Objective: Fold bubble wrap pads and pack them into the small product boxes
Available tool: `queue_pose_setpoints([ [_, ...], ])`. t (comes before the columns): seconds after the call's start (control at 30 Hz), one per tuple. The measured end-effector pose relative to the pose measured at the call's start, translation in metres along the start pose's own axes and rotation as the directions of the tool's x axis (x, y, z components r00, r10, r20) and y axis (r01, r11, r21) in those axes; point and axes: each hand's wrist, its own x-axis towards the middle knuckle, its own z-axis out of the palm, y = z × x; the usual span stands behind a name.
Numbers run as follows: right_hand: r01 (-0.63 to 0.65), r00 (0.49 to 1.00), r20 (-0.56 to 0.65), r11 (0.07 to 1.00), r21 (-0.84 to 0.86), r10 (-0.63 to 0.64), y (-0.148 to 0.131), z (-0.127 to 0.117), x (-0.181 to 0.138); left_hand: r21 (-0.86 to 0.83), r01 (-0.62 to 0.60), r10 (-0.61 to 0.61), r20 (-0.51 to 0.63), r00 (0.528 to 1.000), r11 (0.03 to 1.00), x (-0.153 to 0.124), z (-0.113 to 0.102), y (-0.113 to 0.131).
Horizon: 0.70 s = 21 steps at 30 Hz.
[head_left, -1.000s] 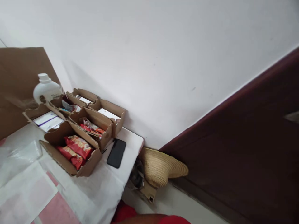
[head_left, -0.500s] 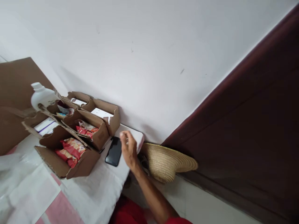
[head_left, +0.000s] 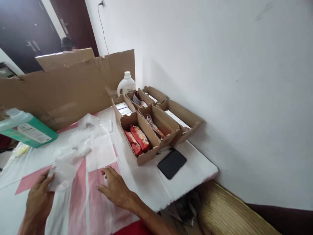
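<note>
My left hand (head_left: 39, 197), at the lower left, pinches the edge of a clear plastic bag (head_left: 64, 171). The crumpled bag trails over the pink and white tablecloth (head_left: 97, 195). To its right, my right hand (head_left: 116, 187) hovers low above the cloth, thumb and fingers apart, holding nothing. Beyond it stands an open cardboard box (head_left: 149, 160) with red snack packets (head_left: 139, 137) inside. More clear plastic (head_left: 90, 122) lies crumpled farther back on the table.
Several more cardboard bins stand against the wall, beside a white bottle (head_left: 127, 85). A black phone (head_left: 171, 164) lies near the table's right edge. At left is a jug of green liquid (head_left: 31, 129). A cardboard panel (head_left: 73, 91) closes the back; a person's head shows behind it.
The view has swung left. My right hand has left the phone's side and is now over the tablecloth. My left hand has come into view, gripping the plastic bag.
</note>
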Motion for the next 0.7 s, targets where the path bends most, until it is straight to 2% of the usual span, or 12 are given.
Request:
queue_pose_setpoints([
  [0.1, -0.002, 0.998, -0.060, 1.000, 0.020, 0.004, -0.006, -0.005, 0.002, -0.168, 0.158, -0.151, 0.053, 0.987, 0.973, -0.024, 0.018, 0.004],
  [0.17, 0.116, 0.977, -0.171, 0.991, -0.069, -0.127, -0.019, -0.022, -0.009, -0.198, 0.289, -0.262, 0.152, 0.953, 0.937, -0.037, 0.031, 0.014],
  [0.23, 0.216, 0.891, -0.327, 0.927, -0.306, -0.316, -0.036, -0.046, -0.020, -0.184, 0.349, -0.301, 0.245, 0.921, 0.919, -0.043, 0.048, 0.024],
  [0.3, 0.127, 0.783, -0.442, 0.808, -0.575, -0.438, -0.047, -0.072, -0.022, -0.148, 0.261, -0.221, 0.243, 0.944, 0.954, -0.040, 0.070, 0.028],
  [0.33, 0.026, 0.758, -0.473, 0.745, -0.667, -0.449, -0.050, -0.084, -0.018, -0.115, 0.173, -0.147, 0.205, 0.968, 0.978, -0.036, 0.082, 0.026],
  [0.37, -0.080, 0.762, -0.487, 0.684, -0.725, -0.427, -0.050, -0.094, -0.012, -0.067, 0.104, -0.092, 0.167, 0.982, 0.992, -0.029, 0.092, 0.022],
  [0.4, -0.172, 0.792, -0.489, 0.634, -0.754, -0.366, -0.049, -0.103, -0.004, -0.021, 0.072, -0.068, 0.140, 0.988, 0.997, -0.021, 0.100, 0.015],
  [0.47, -0.308, 0.872, -0.464, 0.560, -0.769, -0.156, -0.044, -0.112, 0.015, 0.037, 0.086, -0.090, 0.119, 0.989, 0.996, 0.001, 0.111, -0.003],
  [0.5, -0.361, 0.896, -0.444, 0.530, -0.767, -0.032, -0.043, -0.115, 0.024, 0.043, 0.106, -0.110, 0.114, 0.987, 0.993, 0.014, 0.114, -0.013],
  [0.53, -0.411, 0.901, -0.425, 0.499, -0.763, 0.092, -0.043, -0.116, 0.031, 0.044, 0.122, -0.126, 0.111, 0.986, 0.992, 0.027, 0.116, -0.021],
  [0.6, -0.490, 0.870, -0.400, 0.429, -0.759, 0.287, -0.047, -0.117, 0.041, 0.049, 0.146, -0.151, 0.118, 0.981, 0.988, 0.056, 0.117, -0.035],
  [0.7, -0.517, 0.840, -0.381, 0.359, -0.777, 0.386, -0.055, -0.118, 0.043, 0.075, 0.207, -0.216, 0.137, 0.967, 0.975, 0.097, 0.118, -0.043],
])
